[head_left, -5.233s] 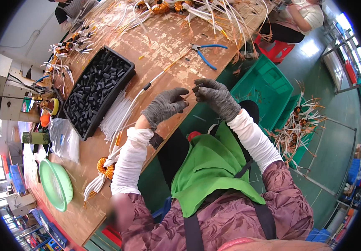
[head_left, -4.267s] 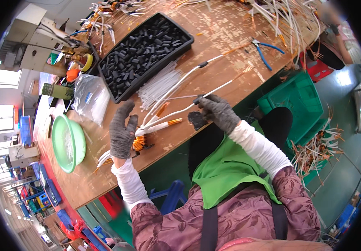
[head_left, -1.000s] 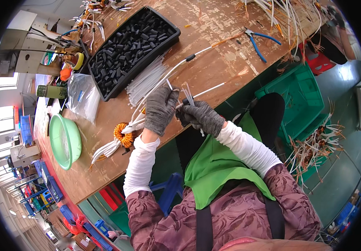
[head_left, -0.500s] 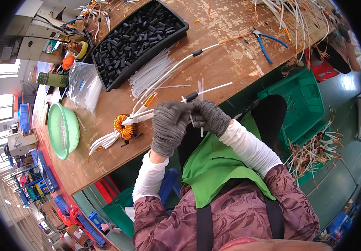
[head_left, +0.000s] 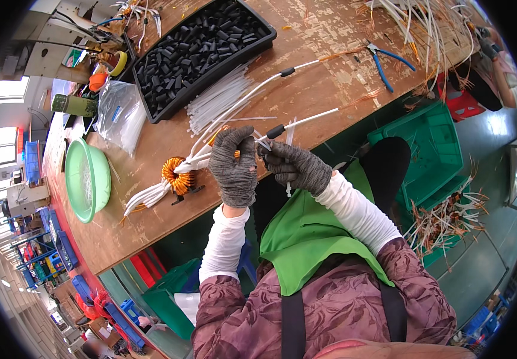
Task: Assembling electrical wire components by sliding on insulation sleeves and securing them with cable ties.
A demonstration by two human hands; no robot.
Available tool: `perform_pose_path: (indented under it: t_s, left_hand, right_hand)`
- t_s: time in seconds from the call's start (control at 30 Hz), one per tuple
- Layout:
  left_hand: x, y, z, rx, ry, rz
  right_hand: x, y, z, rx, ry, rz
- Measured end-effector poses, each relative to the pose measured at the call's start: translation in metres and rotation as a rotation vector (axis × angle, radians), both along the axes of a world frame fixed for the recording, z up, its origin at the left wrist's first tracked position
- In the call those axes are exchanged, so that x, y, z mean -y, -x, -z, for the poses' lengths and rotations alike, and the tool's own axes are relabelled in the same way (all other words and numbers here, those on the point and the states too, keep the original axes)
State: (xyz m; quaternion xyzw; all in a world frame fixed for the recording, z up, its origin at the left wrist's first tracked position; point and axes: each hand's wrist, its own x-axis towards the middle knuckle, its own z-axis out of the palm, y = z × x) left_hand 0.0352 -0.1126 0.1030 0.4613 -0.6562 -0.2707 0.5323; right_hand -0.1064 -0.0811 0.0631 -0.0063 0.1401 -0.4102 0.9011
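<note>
A copper-wound ring coil (head_left: 178, 175) with bundled white-sleeved leads lies on the table left of my hands. One white-sleeved wire (head_left: 312, 118) runs from behind my left hand through a black sleeve (head_left: 276, 131) to a frayed copper end. In grey gloves, my left hand (head_left: 234, 170) curls its fingers at the wire, closed at a white cable tie (head_left: 263, 144) between the hands. My right hand (head_left: 295, 167), fingers folded, grips white cable ties whose ends stick out above and below it. The left fingertips' exact hold is partly hidden.
A black tray (head_left: 201, 54) of black sleeves stands at the back, loose cable ties (head_left: 219, 102) beside it. Blue-handled pliers (head_left: 383, 69) lie far right. A green basin (head_left: 88, 179) and a plastic bag (head_left: 119, 116) are left; green crates (head_left: 432, 149) stand below the table's right edge.
My left hand has shifted slightly left and up, its fingers turning upward. The right hand stays close by, and the wire's frayed copper end now shows more plainly.
</note>
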Motion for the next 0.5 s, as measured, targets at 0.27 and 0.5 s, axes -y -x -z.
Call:
perform_pose_path:
  t_s: [0.27, 0.5]
  left_hand:
    - [-0.004, 0.000, 0.001, 0.143, 0.031, 0.171]
    - [-0.002, -0.015, 0.009, 0.563, 0.344, 0.321]
  right_hand:
    - [-0.004, 0.001, 0.009, -0.029, 0.040, 0.046]
    - [-0.014, 0.007, 0.007, -1.191, 0.834, 0.358]
